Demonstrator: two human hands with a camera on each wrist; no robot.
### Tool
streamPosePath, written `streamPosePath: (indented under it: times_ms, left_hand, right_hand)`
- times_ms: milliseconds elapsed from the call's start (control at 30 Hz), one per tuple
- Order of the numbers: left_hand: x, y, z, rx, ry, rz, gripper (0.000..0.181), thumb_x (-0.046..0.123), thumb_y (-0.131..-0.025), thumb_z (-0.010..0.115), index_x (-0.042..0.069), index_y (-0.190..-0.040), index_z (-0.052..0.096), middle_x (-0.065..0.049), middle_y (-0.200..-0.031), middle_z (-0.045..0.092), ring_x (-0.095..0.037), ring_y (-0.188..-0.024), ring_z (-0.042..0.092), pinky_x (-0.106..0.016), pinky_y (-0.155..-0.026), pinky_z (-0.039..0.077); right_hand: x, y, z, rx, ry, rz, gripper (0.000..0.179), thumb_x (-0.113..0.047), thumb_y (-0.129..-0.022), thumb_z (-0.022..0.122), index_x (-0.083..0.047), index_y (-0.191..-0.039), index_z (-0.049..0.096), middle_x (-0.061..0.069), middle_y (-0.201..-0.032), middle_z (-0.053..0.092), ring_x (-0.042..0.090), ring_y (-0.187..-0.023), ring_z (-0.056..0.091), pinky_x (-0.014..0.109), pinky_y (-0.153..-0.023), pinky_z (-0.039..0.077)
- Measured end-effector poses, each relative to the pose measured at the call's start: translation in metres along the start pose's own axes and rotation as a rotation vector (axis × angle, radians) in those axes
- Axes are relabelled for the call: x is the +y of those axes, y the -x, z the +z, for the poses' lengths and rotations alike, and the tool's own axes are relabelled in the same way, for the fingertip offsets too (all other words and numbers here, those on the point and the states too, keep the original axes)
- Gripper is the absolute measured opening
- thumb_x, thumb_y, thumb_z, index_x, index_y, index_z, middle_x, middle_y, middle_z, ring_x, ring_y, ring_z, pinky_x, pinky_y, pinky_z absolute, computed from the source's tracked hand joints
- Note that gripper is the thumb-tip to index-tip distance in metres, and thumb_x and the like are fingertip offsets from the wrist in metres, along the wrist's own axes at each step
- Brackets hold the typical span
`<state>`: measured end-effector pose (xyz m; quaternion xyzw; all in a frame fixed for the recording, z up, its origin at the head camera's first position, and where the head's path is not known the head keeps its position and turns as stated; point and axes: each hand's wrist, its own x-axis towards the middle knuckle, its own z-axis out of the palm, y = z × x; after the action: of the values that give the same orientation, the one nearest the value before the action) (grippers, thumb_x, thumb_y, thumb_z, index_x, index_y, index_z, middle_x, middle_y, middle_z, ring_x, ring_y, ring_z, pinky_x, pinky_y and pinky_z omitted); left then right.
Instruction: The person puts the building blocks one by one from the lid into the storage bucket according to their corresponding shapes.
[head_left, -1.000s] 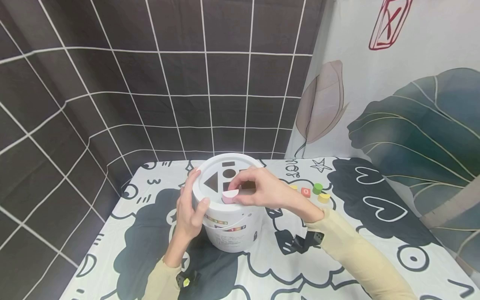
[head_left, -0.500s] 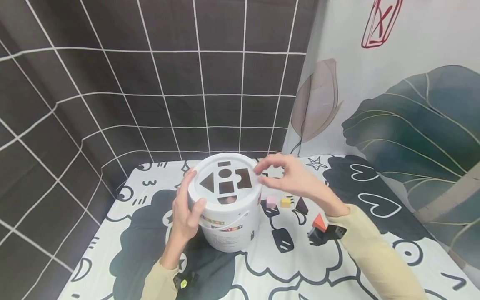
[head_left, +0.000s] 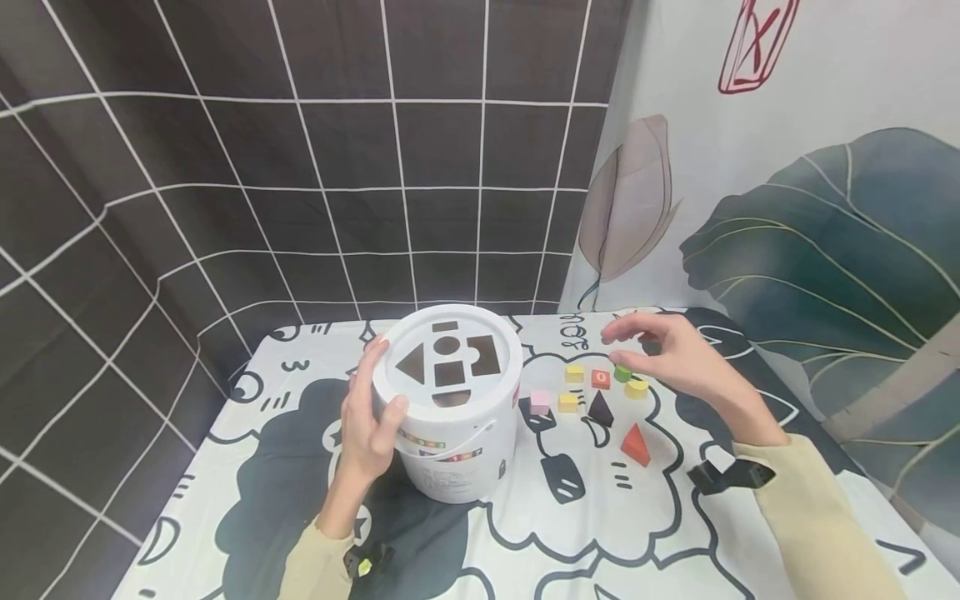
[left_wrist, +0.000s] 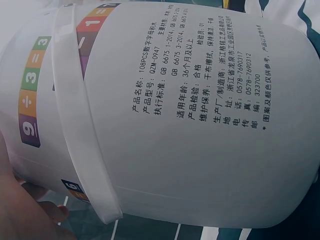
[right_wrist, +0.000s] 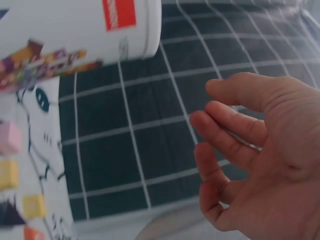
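A white bucket (head_left: pixel 457 454) stands on the table, its lid (head_left: pixel 491 385) cut with a triangle, a circle, a half-round and other openings. My left hand (head_left: pixel 367 425) holds it at the left side, thumb and fingers around the rim; printed lettering on the bucket wall (left_wrist: pixel 200 150) fills the left wrist view. To the right, my right hand (head_left: pixel 667 354) hovers empty with fingers loosely bent, over small blocks. Its fingertips are near a green block (head_left: pixel 622 373), a red block with a numeral (head_left: pixel 600 379) and a yellow block (head_left: pixel 637 389). The right wrist view shows nothing between its fingers (right_wrist: pixel 227 135).
Nearer me lie a pink block (head_left: pixel 540 403), a yellow block (head_left: pixel 567 402), a dark triangular block (head_left: pixel 601 410) and a red-orange triangular block (head_left: pixel 635 446). Another yellow block (head_left: pixel 574 373) is behind them. A dark gridded curtain (head_left: pixel 337 208) hangs beyond the table's back edge.
The pink half-round block my right hand held at the lid is gone from its fingers, and the half-round opening shows. That hand has moved right, over the blocks. My left hand stays on the bucket.
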<state>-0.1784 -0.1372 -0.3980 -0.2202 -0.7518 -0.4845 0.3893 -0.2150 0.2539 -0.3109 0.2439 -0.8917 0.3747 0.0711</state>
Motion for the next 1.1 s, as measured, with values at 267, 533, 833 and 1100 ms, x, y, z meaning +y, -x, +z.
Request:
streamPosePath:
  times_ms: [267, 533, 833, 1100]
  left_hand:
    - [0.0, 0.0, -0.001, 0.006, -0.003, -0.002, 0.068, 0.024, -0.078, 0.053, -0.001, -0.142, 0.05, -0.019, -0.148, 0.049, -0.038, -0.133, 0.047, -0.06, -0.101, 0.028]
    - [0.001, 0.003, -0.001, 0.0, -0.008, -0.013, 0.068, 0.023, -0.078, 0.053, 0.0, -0.142, 0.05, -0.018, -0.148, 0.049, -0.038, -0.134, 0.046, -0.063, -0.101, 0.027]
    - [0.0, 0.003, 0.0, 0.008, -0.013, -0.002, 0.066, 0.022, -0.079, 0.052, -0.002, -0.141, 0.05, -0.02, -0.146, 0.05, -0.039, -0.133, 0.047, -0.061, -0.1, 0.029]
    - [0.001, 0.0, -0.001, 0.008, -0.009, 0.009, 0.069, 0.023, -0.078, 0.051, -0.003, -0.142, 0.049, -0.018, -0.148, 0.049, -0.037, -0.132, 0.048, -0.055, -0.102, 0.03]
  right_hand:
    - [0.036, 0.017, -0.004, 0.019, 0.002, 0.125, 0.032, -0.013, -0.09, 0.073, -0.004, -0.12, 0.068, 0.012, -0.117, 0.067, 0.031, -0.109, 0.06, 0.053, -0.096, 0.044]
    - [0.077, 0.028, -0.001, 0.056, 0.045, 0.172, 0.03, -0.012, -0.09, 0.073, -0.003, -0.119, 0.068, 0.013, -0.113, 0.069, 0.035, -0.106, 0.062, 0.023, -0.09, 0.045]
    - [0.119, 0.033, 0.01, 0.055, 0.022, 0.291, 0.033, -0.011, -0.091, 0.07, 0.001, -0.121, 0.066, 0.02, -0.114, 0.068, 0.035, -0.105, 0.06, 0.045, -0.087, 0.049]
    - [0.149, 0.032, 0.025, 0.056, 0.018, 0.358, 0.033, -0.01, -0.088, 0.073, 0.003, -0.118, 0.067, 0.022, -0.114, 0.067, 0.039, -0.104, 0.061, 0.049, -0.086, 0.05]
